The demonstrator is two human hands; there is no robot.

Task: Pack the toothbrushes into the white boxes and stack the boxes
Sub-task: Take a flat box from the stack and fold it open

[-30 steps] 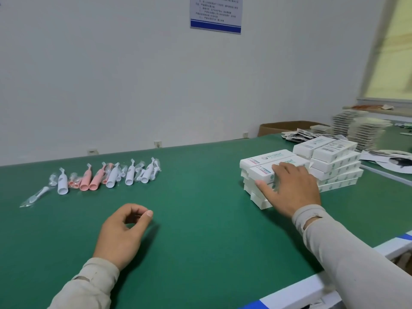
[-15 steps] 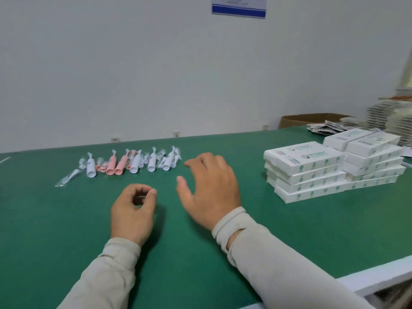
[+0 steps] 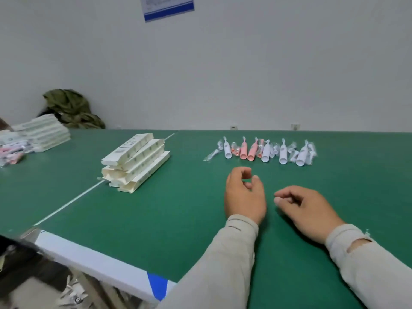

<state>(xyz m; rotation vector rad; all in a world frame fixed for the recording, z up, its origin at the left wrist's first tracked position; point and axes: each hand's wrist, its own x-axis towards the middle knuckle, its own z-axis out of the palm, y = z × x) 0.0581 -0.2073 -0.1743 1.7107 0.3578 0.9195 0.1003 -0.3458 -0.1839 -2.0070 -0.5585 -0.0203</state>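
Green felt-looking tabletop (image 3: 156, 219), and both hands are just resting on it near the middle, holding nothing as far as I can see. Left hand (image 3: 244, 197) has its fingers (image 3: 242, 171) loosely curled with the thumb near the index, but there's nothing in the pinch. Right hand (image 3: 312, 208) is the same deal, fingers relaxed and half curled, empty.

Toothbrushes (image 3: 263, 150) are lined up in a row just beyond the hands, a mix of white and pink ones, each in what looks like a clear wrapper. Open boxes (image 3: 136, 161) sit in a messy pile well off to the left, flaps hanging out on the near end. Another stack (image 3: 48, 132) is further left by the wall, too blurry to say much about.

So my read is we're between boxes, about to start the next one. If I were doing it: left hand goes for the top box in the pile, since it's on that side, and right hand grabs a brush from the row at the same time. Take the top box only, that pile is skewed and dragging one out from lower down would probably tip it. Pick the brush by the fat handle, not the crinkly wrapper, so it doesn't slip. Feed it in through the open end, then tuck the flap.
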